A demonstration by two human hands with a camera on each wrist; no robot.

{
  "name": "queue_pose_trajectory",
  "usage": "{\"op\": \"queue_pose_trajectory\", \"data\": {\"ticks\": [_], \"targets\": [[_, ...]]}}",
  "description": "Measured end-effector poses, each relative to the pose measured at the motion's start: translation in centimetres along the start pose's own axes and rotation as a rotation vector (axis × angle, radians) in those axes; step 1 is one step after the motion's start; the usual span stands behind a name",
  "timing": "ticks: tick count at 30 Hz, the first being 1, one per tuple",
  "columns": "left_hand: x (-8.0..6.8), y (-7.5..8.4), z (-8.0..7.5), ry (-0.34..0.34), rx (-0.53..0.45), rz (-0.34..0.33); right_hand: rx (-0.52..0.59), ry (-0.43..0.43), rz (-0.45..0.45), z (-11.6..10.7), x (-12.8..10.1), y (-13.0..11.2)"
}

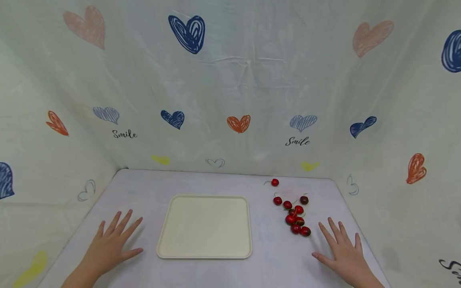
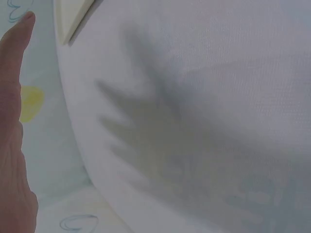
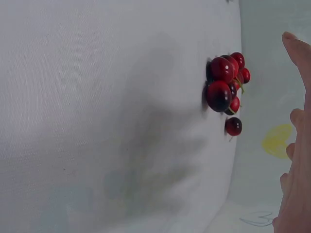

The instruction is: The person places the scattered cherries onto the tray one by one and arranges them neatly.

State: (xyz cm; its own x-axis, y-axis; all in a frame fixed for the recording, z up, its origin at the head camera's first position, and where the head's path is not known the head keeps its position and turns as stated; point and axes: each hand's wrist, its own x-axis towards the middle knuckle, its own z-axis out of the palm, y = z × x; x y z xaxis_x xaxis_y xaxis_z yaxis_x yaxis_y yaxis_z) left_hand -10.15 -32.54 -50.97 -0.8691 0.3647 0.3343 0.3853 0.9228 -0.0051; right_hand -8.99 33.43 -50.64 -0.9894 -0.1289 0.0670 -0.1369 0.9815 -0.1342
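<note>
My left hand [image 1: 109, 242] hovers over the left part of the table, fingers spread and straight, holding nothing. To its right lies a cream rectangular tray [image 1: 205, 228] with nothing on it; one corner of the tray [image 2: 70, 19] shows in the left wrist view. My right hand [image 1: 343, 254] is above the right side, its fingers also spread and holding nothing. Just beyond its fingertips, to the left, sits a loose cluster of red cherries [image 1: 290, 219], several with green stems. A single cherry [image 1: 275, 182] lies apart near the back edge. In the right wrist view the dark-red cherries [image 3: 218, 94] bunch together.
A pale cloth covers the table [image 1: 201, 272]. Behind and at both sides hangs a light curtain [image 1: 230, 80] printed with hearts and the word "Smile". Each hand casts a soft shadow on the table.
</note>
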Motion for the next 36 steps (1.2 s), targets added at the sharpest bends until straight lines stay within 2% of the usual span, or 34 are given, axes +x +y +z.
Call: {"op": "queue_pose_trajectory", "data": {"ticks": [7, 12, 16, 25, 29, 33, 36], "targets": [[0.6, 0.1, 0.1, 0.001, -0.010, 0.007, 0.019, 0.009, 0.000, 0.0, 0.0, -0.1], [1.5, 0.2, 0.6, -0.011, -0.052, 0.000, 0.099, 0.014, 0.011, 0.1, 0.1, -0.4], [2.6, 0.5, 0.9, -0.056, -0.103, -0.027, 0.164, -0.003, 0.036, 0.2, 0.4, -0.6], [4.8, 0.9, 1.8, -0.243, -0.224, -0.100, 0.293, 0.020, 0.076, 1.3, 1.2, -0.9], [5.7, 0.7, 3.0, -0.255, -0.262, -0.111, 0.360, 0.032, 0.116, 1.6, 1.7, -0.9], [6.8, 0.9, 3.8, -0.256, -0.295, -0.131, 0.505, 0.044, 0.164, 2.2, 2.2, -0.7], [7.6, 1.0, 4.2, -0.285, -0.351, -0.168, 0.605, 0.010, 0.232, 2.9, 2.5, -0.6]]}}
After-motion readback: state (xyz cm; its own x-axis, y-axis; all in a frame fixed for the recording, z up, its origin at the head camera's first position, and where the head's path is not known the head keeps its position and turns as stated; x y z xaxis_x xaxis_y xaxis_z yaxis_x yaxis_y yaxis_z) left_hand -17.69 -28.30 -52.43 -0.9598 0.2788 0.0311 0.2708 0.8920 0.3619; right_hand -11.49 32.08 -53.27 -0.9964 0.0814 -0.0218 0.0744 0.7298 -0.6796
